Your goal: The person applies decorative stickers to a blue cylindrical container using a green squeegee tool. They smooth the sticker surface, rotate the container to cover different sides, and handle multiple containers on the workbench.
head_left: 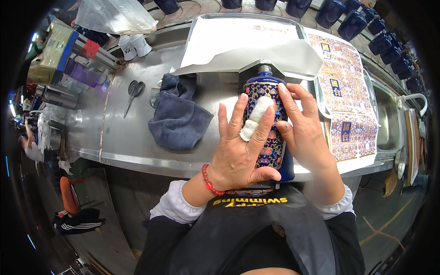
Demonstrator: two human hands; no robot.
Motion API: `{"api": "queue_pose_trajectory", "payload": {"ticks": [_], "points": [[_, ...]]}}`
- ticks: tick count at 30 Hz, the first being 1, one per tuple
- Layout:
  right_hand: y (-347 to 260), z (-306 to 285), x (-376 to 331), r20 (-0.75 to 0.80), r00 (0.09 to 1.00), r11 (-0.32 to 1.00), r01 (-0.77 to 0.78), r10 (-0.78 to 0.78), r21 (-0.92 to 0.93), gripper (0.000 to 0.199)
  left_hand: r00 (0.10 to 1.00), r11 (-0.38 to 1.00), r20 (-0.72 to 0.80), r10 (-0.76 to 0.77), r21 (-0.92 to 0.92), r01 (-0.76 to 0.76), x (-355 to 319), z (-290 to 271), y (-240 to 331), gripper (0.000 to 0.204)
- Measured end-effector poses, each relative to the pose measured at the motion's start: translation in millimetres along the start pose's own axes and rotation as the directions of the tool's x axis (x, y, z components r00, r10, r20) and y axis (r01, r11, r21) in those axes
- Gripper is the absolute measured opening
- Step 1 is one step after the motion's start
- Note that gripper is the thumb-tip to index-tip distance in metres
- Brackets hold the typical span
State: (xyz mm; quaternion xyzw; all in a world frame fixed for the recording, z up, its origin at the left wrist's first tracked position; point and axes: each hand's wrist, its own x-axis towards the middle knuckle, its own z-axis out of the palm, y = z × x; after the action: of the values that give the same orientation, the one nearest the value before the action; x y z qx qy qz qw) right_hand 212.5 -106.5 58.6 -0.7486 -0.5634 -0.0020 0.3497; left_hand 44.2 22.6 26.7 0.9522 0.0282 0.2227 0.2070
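Note:
A dark blue bottle with a colourful floral patterned sheet on its face lies in front of me, its neck pointing away. My left hand is spread flat over the bottle's left part, fingers stretched apart. One of its fingers is wrapped in a white cloth that rests on the pattern. At the bottle's right edge, my right hand touches the pattern with its index fingertip and thumb; its fingers are apart. A dark holder shows around the bottle's neck end. My hands hide part of the pattern.
A blue-grey towel and black-handled scissors lie left on the metal table. Printed patterned sheets lie right, beside a sink. Behind is a tray with white paper. Several blue bottles line the back.

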Motion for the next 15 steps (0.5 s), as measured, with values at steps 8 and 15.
{"api": "queue_pose_trajectory", "payload": {"ticks": [8, 15], "points": [[-15, -5, -12, 0.047, 0.999, 0.998, 0.007, -0.004, -0.07, 0.061, 0.99, 0.989, -0.084, -0.113, -0.101, 0.104, -3, 4, -5, 0.112], [-17, -3, -9, 0.018, 0.999, 0.991, 0.048, -0.046, -0.126, 0.06, 0.991, 0.998, -0.122, -0.047, -0.044, 0.042, 0, 5, -7, 0.11]]}}
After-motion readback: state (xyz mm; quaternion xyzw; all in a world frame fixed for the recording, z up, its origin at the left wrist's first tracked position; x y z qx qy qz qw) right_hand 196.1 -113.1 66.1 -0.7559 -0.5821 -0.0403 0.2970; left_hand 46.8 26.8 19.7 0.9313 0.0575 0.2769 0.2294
